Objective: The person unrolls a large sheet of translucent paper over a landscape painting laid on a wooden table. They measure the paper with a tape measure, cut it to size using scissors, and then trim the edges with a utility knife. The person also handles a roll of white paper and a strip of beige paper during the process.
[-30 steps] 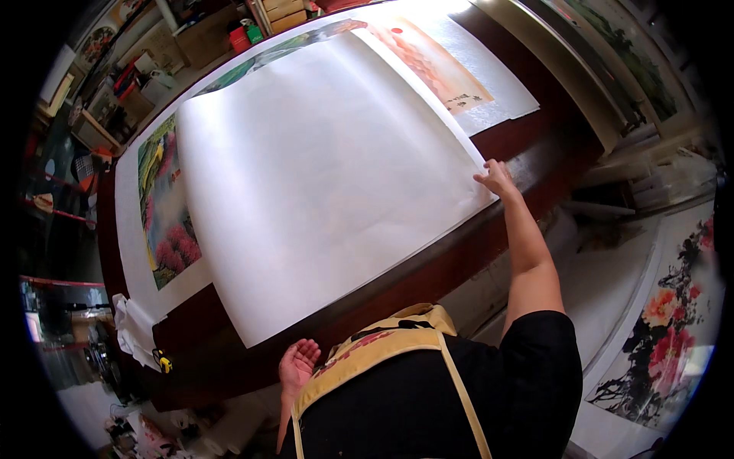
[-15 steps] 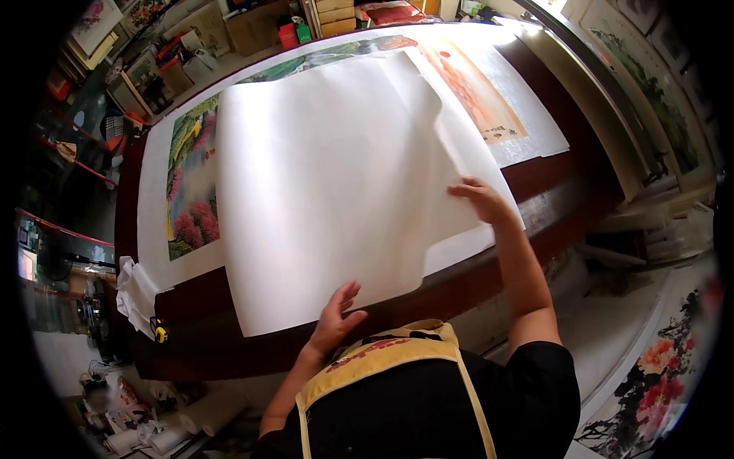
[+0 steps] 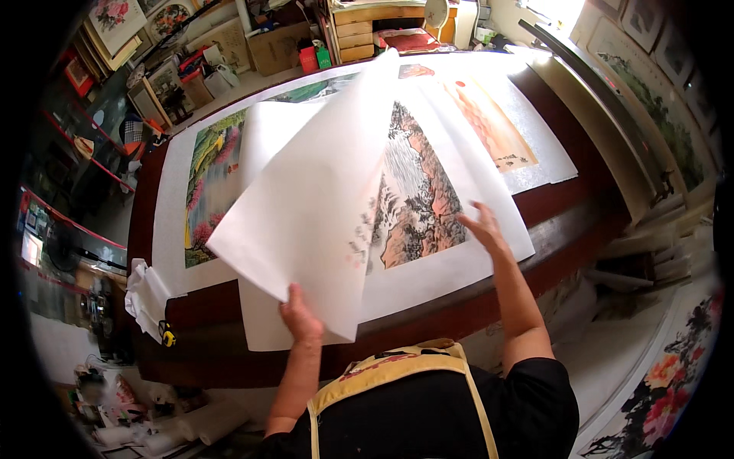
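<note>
A large white sheet (image 3: 306, 191) is lifted and folded over toward the left, its plain back up, with a raised peak at the far end. Beside its fold shows part of a landscape painting (image 3: 424, 199), black ink with reddish-brown rocks; faint marks show through the lifted flap. At the flap's near edge, my left hand (image 3: 303, 315) grips the paper, its fingertips partly hidden. My right hand (image 3: 485, 229) hovers at the painting's right border, fingers spread and holding nothing.
More paintings lie on the dark red table: a pink-blossom landscape (image 3: 210, 191) at left and an orange scene (image 3: 485, 118) at right. A crumpled white cloth (image 3: 145, 291) and a yellow tape measure (image 3: 166, 333) sit at the near-left edge. Long boards (image 3: 589, 115) stand along the right.
The sheet's right part has been turned over leftward, uncovering the rocky landscape. My left hand has moved left and taken the paper's edge; my right hand is slightly lower in view.
</note>
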The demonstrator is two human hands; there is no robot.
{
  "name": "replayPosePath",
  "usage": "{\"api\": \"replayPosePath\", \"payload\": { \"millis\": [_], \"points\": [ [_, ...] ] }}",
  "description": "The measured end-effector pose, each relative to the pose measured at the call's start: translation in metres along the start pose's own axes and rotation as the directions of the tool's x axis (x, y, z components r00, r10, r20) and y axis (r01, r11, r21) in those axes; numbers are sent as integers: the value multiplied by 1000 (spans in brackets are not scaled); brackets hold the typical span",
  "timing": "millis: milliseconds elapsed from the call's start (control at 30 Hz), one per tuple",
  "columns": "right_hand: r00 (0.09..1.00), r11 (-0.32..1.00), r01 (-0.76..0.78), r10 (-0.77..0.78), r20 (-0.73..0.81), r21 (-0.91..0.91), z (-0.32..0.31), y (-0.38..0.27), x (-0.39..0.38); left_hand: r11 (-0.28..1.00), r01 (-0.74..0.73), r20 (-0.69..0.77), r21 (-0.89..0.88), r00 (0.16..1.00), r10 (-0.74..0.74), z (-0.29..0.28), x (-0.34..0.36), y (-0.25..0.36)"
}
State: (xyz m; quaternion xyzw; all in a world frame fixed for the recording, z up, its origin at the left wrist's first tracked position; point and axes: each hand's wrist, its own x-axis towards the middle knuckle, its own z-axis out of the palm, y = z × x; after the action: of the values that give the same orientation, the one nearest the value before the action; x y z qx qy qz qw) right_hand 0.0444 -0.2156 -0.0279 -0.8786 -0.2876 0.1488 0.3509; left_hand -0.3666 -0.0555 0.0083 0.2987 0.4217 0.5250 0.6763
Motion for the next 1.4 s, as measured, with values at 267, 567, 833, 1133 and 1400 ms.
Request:
{"api": "replayPosePath", "payload": {
  "millis": [267, 567, 833, 1133, 1400],
  "points": [
    [748, 640, -658, 613, -253, -397, -62, 97, -38, 994, -66, -198, -83, 979, 49, -138, 31, 37],
    [904, -63, -240, 350, 246, 969, -65, 187, -16, 983, -64, -284, -171, 959, 14, -182, 27, 54],
    [985, 716, -166, 151, 82, 678, 18, 63, -82, 973, 22, -338, -229, 936, -101, -195, 16, 60],
    [921, 568, 370, -327, -211, 735, -82, -119, 43, 992, -37, -443, -124, 896, -22, -182, 10, 60],
    [930, 521, 325, -24, -367, 789, -266, 11, 141, 977, -30, -484, -212, 872, -78, -170, 3, 37]
  ]
}}
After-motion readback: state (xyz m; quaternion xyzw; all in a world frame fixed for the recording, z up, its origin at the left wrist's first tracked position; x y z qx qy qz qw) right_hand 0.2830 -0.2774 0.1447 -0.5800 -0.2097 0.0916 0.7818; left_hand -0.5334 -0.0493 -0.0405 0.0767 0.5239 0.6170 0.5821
